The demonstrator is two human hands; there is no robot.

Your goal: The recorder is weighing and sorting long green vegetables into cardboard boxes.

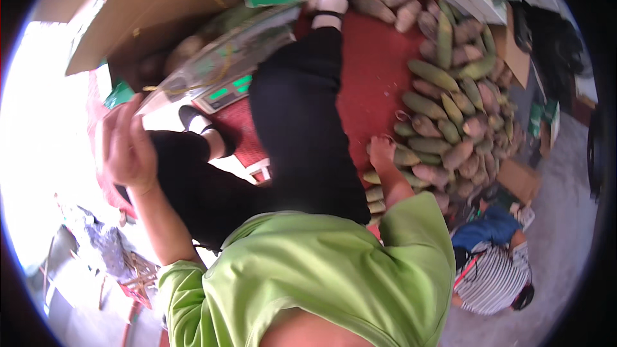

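Radishes (pixel 452 109) lie heaped partly on a red mat (pixel 369 83), with the right hand (pixel 384 151) at their left edge; whether it grips cannot be told. The left hand (pixel 127 151), fingers loosely apart, hangs near a scale (pixel 234 87). Tugging could send loosely stacked radishes rolling.

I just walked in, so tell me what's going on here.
The right hand is at the edge of a heap of green and pinkish vegetables; whether its grip holds one is unclear. The left hand is raised, loosely open, near a scale with lit green displays. A cardboard box is by the scale; another person in stripes is nearby.
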